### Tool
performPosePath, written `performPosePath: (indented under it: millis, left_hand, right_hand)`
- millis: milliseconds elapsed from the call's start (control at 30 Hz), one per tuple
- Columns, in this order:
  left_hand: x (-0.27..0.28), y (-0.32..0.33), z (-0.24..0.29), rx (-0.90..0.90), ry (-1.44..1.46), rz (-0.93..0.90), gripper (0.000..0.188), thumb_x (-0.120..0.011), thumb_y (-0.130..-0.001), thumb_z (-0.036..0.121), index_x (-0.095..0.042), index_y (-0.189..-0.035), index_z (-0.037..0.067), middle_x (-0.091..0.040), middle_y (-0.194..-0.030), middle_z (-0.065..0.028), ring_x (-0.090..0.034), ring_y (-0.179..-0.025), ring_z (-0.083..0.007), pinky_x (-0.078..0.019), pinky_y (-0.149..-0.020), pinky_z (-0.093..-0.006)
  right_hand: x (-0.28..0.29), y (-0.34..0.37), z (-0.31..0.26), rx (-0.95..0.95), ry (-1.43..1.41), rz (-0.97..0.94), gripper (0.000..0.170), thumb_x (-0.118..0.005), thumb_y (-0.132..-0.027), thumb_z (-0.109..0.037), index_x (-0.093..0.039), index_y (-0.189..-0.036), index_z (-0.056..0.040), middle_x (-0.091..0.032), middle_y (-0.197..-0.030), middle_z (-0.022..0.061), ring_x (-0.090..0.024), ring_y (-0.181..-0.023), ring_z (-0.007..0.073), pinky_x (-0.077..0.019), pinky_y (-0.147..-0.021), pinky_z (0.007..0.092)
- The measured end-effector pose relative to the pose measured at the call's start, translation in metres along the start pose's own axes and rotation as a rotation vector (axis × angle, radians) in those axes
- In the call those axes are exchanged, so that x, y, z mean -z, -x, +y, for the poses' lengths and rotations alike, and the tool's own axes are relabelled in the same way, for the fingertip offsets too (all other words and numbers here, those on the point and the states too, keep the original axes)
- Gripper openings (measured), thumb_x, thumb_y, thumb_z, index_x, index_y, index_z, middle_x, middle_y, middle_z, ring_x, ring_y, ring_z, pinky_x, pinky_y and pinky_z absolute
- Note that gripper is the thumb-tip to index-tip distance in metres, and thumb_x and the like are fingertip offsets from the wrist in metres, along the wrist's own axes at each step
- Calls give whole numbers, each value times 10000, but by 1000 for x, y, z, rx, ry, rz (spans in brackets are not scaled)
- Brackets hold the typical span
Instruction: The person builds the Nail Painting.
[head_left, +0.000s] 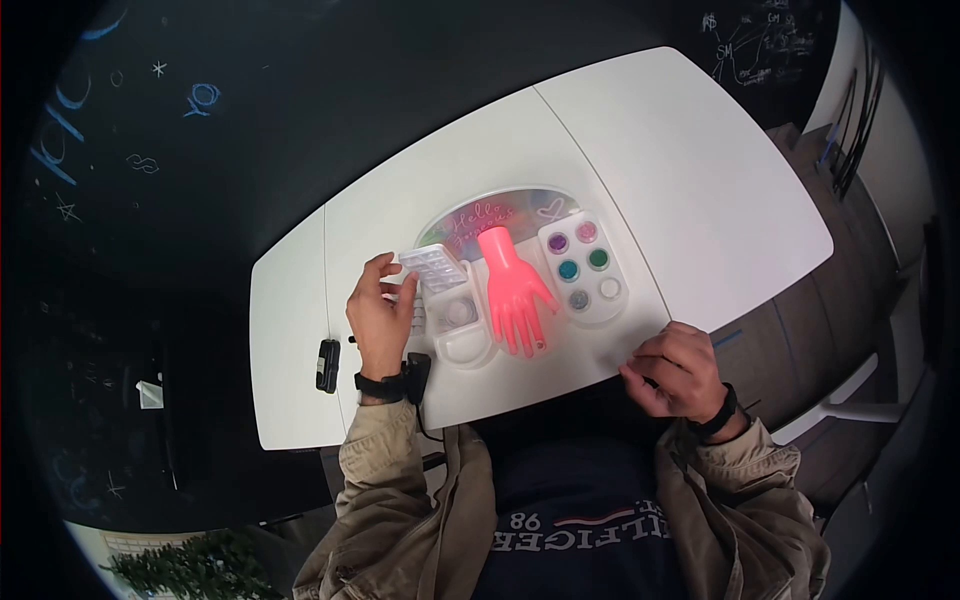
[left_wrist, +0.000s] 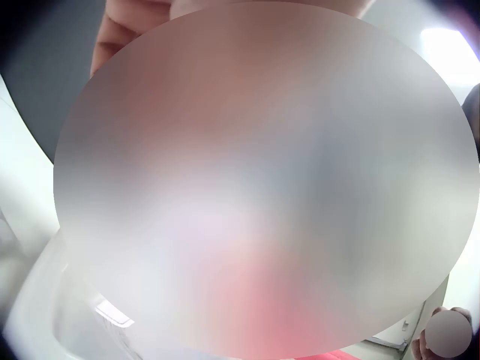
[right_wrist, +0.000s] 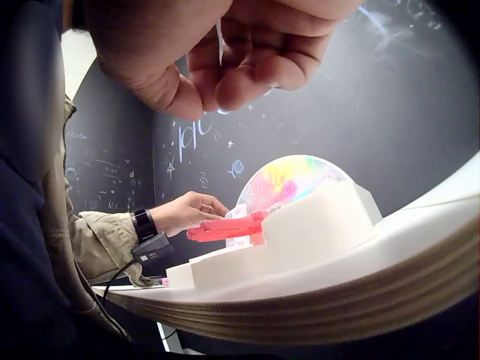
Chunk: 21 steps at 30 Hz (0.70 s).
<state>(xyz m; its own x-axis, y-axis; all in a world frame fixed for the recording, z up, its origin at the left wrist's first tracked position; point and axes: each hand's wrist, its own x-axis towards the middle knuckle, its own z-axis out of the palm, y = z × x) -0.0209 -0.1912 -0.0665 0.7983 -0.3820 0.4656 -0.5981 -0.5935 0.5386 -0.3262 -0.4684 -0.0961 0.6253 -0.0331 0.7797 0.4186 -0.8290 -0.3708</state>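
My left hand pinches the left edge of a translucent plastic tray with small cells, held tilted over the left side of a white caddy. A bright pink model hand lies palm-down in the caddy's middle, a small shiny bit at one fingertip. My right hand is raised near the table's front edge, fingers loosely bent; nothing shows clearly between thumb and fingertips in the right wrist view. A large blurred oval covers most of the left wrist view, hiding the left fingertips.
Several small glitter pots sit in the caddy's right part. Behind stands a rounded iridescent panel with lettering. On the white table a small black device lies at left. A chalk-marked blackboard wall rises beyond.
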Motion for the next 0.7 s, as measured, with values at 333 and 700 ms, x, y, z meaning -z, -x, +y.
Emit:
performPosePath:
  millis: [333, 700]
  left_hand:
    - [-3, 21, -25, 142, -13, -247, 277, -935, -909, 209, -762, -995, 10, -801, -871, -89, -762, -696, -190, -587, -651, -333]
    - [5, 16, -44, 161, -45, -203, 410, -962, -880, 311, -769, -1103, 28, -812, -963, -101, -760, -764, -222, -595, -689, -357]
  right_hand:
    - [-1, 2, 1, -21, -3, -15, 168, -895, -739, -4, -747, -800, -57, -678, -883, 53, -659, -651, 223, -525, -578, 354]
    - [-2, 2, 1, -22, -7, -20, 171, -889, -743, 0, -746, -813, -61, -674, -874, 50, -655, -642, 218, -522, -570, 353]
